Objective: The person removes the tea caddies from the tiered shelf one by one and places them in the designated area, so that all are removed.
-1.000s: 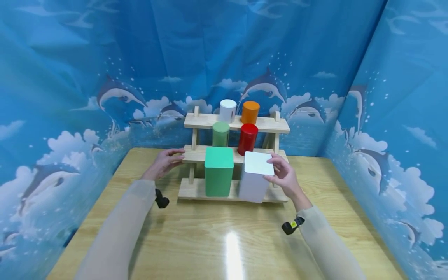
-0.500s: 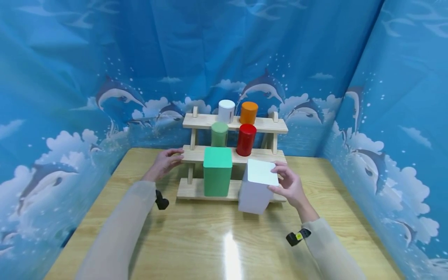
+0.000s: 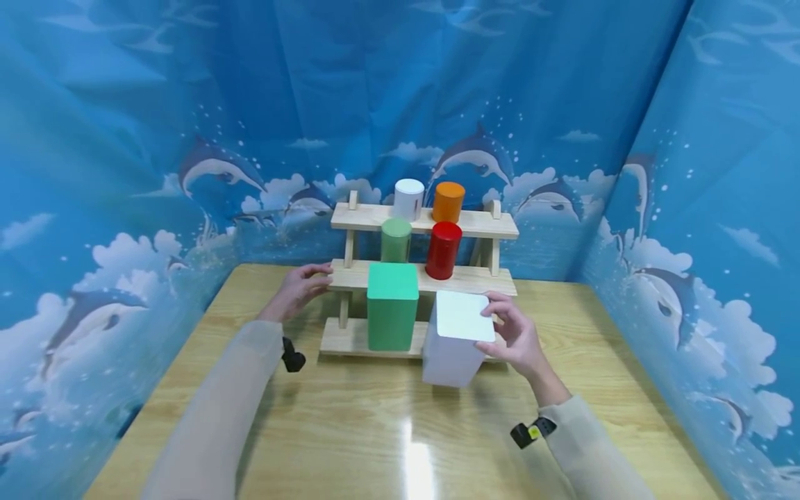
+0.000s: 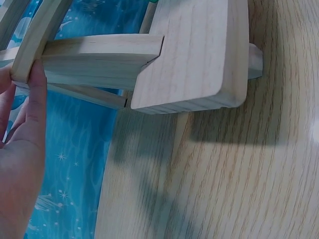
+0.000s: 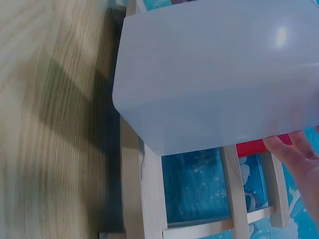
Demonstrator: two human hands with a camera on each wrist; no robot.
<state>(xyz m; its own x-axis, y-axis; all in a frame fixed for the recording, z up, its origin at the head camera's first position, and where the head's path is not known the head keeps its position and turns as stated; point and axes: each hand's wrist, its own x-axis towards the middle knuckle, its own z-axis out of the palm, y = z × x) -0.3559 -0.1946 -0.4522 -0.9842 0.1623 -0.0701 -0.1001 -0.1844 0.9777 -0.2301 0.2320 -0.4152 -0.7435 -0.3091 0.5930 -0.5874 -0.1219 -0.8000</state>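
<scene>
My right hand [image 3: 515, 337] grips a tall white box [image 3: 459, 361] by its upper right part. The box tilts, its lower end in front of the bottom board. In the right wrist view, the white box [image 5: 214, 84] covers much of the wooden rack, with the right hand's fingertips [image 5: 284, 149] against its side. My left hand [image 3: 300, 292] holds the left end of the middle board of the wooden rack [image 3: 350, 276]. Up close in the left wrist view, the left hand [image 4: 22, 144] pinches that board's end [image 4: 30, 52] between thumb and fingers.
A green box [image 3: 392, 312] stands on the bottom board beside the white one. Light green [image 3: 395, 243] and red [image 3: 443, 253] cylinders stand on the middle board; white [image 3: 408, 201] and orange [image 3: 448, 203] cylinders stand on top. Dolphin-print curtains [image 3: 375, 90] surround the wooden table [image 3: 350, 430].
The right hand has drawn the white box off the bottom board, toward me and down in the view. The left hand stays on the rack; the other items have kept their places.
</scene>
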